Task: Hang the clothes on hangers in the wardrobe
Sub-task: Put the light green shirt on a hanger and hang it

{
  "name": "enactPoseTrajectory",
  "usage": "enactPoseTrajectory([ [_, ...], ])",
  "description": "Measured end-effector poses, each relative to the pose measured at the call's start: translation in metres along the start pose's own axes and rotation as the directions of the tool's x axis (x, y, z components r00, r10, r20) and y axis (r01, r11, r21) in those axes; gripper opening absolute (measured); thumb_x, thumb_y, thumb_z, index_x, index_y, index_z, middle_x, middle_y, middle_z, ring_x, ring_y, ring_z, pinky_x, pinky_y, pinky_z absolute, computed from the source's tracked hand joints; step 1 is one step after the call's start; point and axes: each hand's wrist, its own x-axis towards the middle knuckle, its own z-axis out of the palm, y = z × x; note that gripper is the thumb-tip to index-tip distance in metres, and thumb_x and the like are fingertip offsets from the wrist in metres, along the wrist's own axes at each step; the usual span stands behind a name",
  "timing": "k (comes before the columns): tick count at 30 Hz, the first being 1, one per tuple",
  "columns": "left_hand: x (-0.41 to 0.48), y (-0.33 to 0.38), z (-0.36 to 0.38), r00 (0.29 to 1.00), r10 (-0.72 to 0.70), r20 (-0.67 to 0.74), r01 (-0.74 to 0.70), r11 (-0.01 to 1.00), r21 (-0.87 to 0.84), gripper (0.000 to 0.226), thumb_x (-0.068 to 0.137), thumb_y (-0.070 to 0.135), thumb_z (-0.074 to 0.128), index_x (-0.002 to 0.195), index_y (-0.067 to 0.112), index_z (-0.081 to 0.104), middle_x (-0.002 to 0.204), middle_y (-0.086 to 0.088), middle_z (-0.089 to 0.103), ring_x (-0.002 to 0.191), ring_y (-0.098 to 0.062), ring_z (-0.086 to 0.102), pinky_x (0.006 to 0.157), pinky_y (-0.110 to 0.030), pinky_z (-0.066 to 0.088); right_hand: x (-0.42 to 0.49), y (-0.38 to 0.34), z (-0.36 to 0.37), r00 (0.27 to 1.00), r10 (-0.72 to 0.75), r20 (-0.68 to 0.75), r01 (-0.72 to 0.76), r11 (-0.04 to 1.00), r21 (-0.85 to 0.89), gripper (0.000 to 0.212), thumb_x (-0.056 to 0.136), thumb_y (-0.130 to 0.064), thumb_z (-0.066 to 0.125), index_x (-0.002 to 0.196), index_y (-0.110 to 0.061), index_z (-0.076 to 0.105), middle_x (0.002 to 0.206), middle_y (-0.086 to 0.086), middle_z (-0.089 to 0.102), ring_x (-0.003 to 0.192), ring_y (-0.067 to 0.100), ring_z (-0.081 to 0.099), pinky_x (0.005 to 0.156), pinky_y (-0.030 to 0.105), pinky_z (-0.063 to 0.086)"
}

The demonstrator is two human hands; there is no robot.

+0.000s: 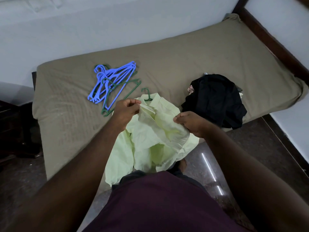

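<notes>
The crumpled pale yellow-green cotton shirt (150,139) runs far to near, its collar far on a green plastic hanger (147,95). The left hand (126,113) and right hand (189,122) each pinch its fabric.

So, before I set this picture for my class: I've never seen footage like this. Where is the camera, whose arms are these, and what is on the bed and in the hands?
There is no machine here. The one picture comes from a wide-angle camera worn on a person's head, looking forward and down, so the arms are the wearer's own. The left hand pinches the pale yellow shirt near its collar; the right hand grips its cloth. A green hanger sits in the shirt, its hook poking out at the collar. On the bed lie a heap of blue and green hangers and a pile of dark clothes. No wardrobe is in view.
</notes>
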Motion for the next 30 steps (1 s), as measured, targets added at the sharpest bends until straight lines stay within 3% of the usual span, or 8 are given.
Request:
enactPoseTrajectory([
  [4,-0.007,0.002,0.007,0.996,-0.01,0.088,0.007,1.0,0.026,0.017,0.088,-0.007,0.059,0.087,0.009,0.067,0.076,-0.006,0.064,0.068,-0.011,0.062,0.078,-0.031,0.058,0.001,-0.005,0.007,1.0,-0.005,0.029,0.0,0.987,0.163,0.023,0.095,-0.009,0.062,0.106,0.011,0.065,0.107,0.024,0.07,0.097,0.035,0.067,0.094,0.05,0.053],
  [7,-0.009,-0.004,0.013,0.997,-0.039,0.074,0.032,0.996,0.086,0.014,0.083,-0.004,0.065,0.084,0.011,0.066,0.075,-0.007,0.063,0.071,-0.017,0.061,0.077,-0.034,0.057,0.001,-0.004,0.014,0.998,0.021,0.061,-0.04,0.943,0.329,0.01,0.095,-0.007,0.061,0.097,0.002,0.066,0.097,0.014,0.071,0.088,0.027,0.069,0.089,0.044,0.056],
  [11,-0.003,-0.004,0.008,0.999,0.025,-0.038,-0.015,0.966,0.257,0.017,0.079,0.002,0.068,0.079,0.019,0.067,0.069,0.001,0.062,0.063,-0.011,0.056,0.07,-0.029,0.049,0.0,-0.005,0.015,0.998,0.04,0.049,-0.056,0.921,0.385,0.006,0.095,-0.006,0.061,0.091,-0.005,0.065,0.093,0.008,0.071,0.08,0.02,0.07,0.075,0.033,0.06],
  [14,-0.006,0.004,0.005,0.997,0.012,0.074,-0.033,0.957,0.287,0.015,0.082,0.001,0.07,0.082,0.016,0.069,0.073,-0.002,0.065,0.066,-0.011,0.058,0.071,-0.028,0.05,-0.002,-0.011,0.02,1.0,0.009,0.025,-0.019,0.89,0.455,0.009,0.096,-0.009,0.061,0.1,-0.002,0.066,0.097,0.01,0.071,0.082,0.021,0.07,0.072,0.032,0.061],
  [17,-0.018,0.007,0.018,0.989,-0.029,0.147,-0.011,0.963,0.268,0.012,0.081,0.001,0.071,0.083,0.013,0.07,0.073,-0.006,0.067,0.066,-0.012,0.059,0.068,-0.027,0.052,-0.003,-0.012,0.036,0.999,-0.032,-0.017,0.036,0.896,0.442,0.027,0.098,-0.016,0.061,0.113,0.006,0.064,0.108,0.019,0.071,0.093,0.029,0.07,0.084,0.041,0.06],
  [20,-0.034,0.001,0.038,0.99,-0.057,0.131,0.029,0.978,0.206,0.011,0.081,-0.002,0.07,0.083,0.008,0.07,0.07,-0.006,0.066,0.061,-0.011,0.059,0.062,-0.023,0.052,-0.006,-0.006,0.055,0.994,-0.11,-0.025,0.111,0.914,0.391,0.032,0.101,-0.017,0.054,0.107,0.013,0.062,0.111,0.029,0.068,0.098,0.038,0.068,0.091,0.048,0.057],
  [23,-0.043,-0.009,0.045,0.991,-0.085,0.102,0.076,0.993,0.089,0.005,0.085,0.0,0.068,0.088,0.004,0.071,0.075,-0.009,0.069,0.066,-0.014,0.062,0.065,-0.023,0.055,-0.008,0.003,0.062,0.985,-0.171,-0.027,0.169,0.912,0.375,0.039,0.103,-0.017,0.05,0.107,0.022,0.055,0.11,0.036,0.064,0.103,0.046,0.066,0.094,0.052,0.055],
  [30,-0.048,-0.014,0.045,0.995,-0.068,0.077,0.067,0.998,0.011,0.009,0.088,0.0,0.065,0.095,-0.001,0.07,0.079,-0.014,0.07,0.068,-0.014,0.065,0.066,-0.021,0.056,-0.01,0.009,0.065,0.967,-0.245,-0.071,0.255,0.92,0.298,0.032,0.099,-0.014,0.057,0.097,0.018,0.058,0.102,0.036,0.065,0.091,0.036,0.068,0.093,0.053,0.054],
])
